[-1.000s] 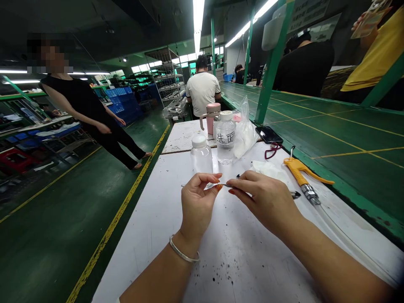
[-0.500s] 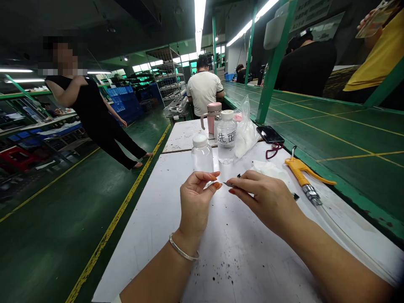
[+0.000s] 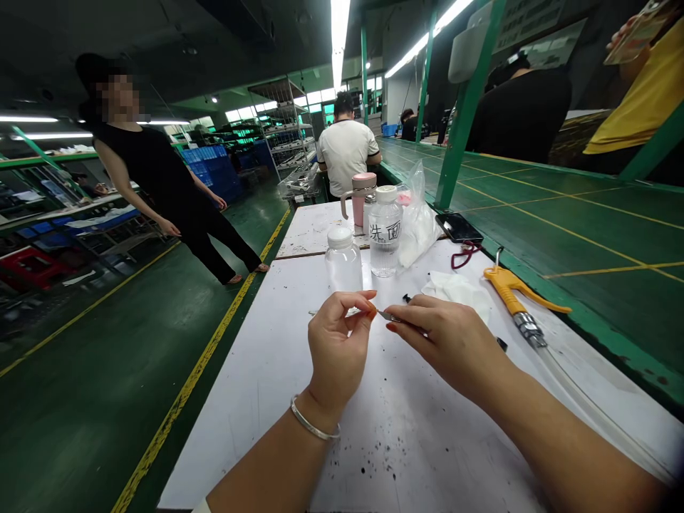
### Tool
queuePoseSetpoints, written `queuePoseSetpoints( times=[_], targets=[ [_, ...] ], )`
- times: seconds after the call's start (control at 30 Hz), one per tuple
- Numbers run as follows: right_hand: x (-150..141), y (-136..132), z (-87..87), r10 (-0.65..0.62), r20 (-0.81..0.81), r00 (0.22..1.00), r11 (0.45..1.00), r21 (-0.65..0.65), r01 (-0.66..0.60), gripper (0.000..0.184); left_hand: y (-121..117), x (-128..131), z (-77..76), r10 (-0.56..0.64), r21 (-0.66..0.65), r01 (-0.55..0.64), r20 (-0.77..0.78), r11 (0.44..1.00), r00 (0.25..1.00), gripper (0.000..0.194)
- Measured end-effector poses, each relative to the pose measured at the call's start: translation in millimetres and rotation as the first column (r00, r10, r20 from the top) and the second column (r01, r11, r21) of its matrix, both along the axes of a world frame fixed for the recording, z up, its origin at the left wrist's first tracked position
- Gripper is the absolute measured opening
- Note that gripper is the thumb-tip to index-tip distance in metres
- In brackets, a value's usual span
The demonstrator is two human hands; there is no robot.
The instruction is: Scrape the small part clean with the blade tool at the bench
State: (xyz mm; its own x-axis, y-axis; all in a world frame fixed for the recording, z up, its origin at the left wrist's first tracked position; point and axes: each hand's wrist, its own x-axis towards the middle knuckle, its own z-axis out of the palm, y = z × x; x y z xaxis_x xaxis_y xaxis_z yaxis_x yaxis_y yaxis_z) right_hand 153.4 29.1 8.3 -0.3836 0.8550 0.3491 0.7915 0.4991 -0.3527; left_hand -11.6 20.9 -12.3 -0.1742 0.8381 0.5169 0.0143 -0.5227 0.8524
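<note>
My left hand [image 3: 338,349] is closed in a pinch above the white table [image 3: 256,399]. Something small and pale shows between its fingers, too hidden to name. From the right, my right hand [image 3: 454,338] grips a thin grey metal blade [image 3: 385,315], its tip pointing at the left fingertips and very close to them. Just behind the left hand stands a clear bottle [image 3: 343,265] with a white cap. A small black part [image 3: 407,298] lies beyond the right fingers, and another black piece [image 3: 501,344] shows beside the right hand.
Behind are a marked water bottle [image 3: 385,235], a pink mug [image 3: 364,196], a plastic bag [image 3: 420,231] and a phone [image 3: 459,228]. White tissue [image 3: 459,288] and a yellow air gun [image 3: 507,292] with hose lie right. Black specks dot the tabletop. One person [image 3: 160,178] stands left; others sit ahead.
My left hand has shifted slightly right, its fingertips now closer to the blade. The right hand stays nearly still. The person on the left has moved and lowered an arm.
</note>
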Motion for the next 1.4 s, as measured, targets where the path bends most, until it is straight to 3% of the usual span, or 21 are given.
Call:
queuePoseSetpoints(
  times=[0.27, 0.87, 1.17, 1.27, 1.4],
  targets=[
    [0.6, 0.2, 0.2, -0.036, 0.016, 0.999, 0.999, 0.017, 0.035, 0.020, -0.9, -0.5, -1.9, 0.003, -0.012, -0.003, -0.068, 1.000, 0.998, 0.011],
    [1.4, 1.8, -0.7, -0.045, 0.079, 0.996, 0.992, 0.121, 0.036, 0.017, 5.1, -3.3, 2.7, -0.102, -0.183, 0.126, 0.134, 0.975, 0.986, 0.015],
    [5.6, 3.7, -0.6, -0.044, -0.002, 0.999, 0.991, 0.123, 0.044, 0.017, 6.8, -3.4, 1.7, -0.132, -0.272, 0.199, 0.247, 0.942, 0.960, 0.017],
    [5.5, 3.6, -0.3, -0.036, 0.003, 0.999, 0.994, 0.105, 0.035, 0.016, 7.2, -3.6, 2.2, -0.131, -0.294, 0.193, 0.218, 0.936, 0.967, 0.015],
    [3.0, 2.5, 0.0, -0.016, 0.027, 1.000, 0.996, 0.086, 0.013, 0.017, 6.0, -3.1, 3.2, -0.157, -0.317, 0.179, 0.095, 0.931, 0.983, 0.029]
  ],
)
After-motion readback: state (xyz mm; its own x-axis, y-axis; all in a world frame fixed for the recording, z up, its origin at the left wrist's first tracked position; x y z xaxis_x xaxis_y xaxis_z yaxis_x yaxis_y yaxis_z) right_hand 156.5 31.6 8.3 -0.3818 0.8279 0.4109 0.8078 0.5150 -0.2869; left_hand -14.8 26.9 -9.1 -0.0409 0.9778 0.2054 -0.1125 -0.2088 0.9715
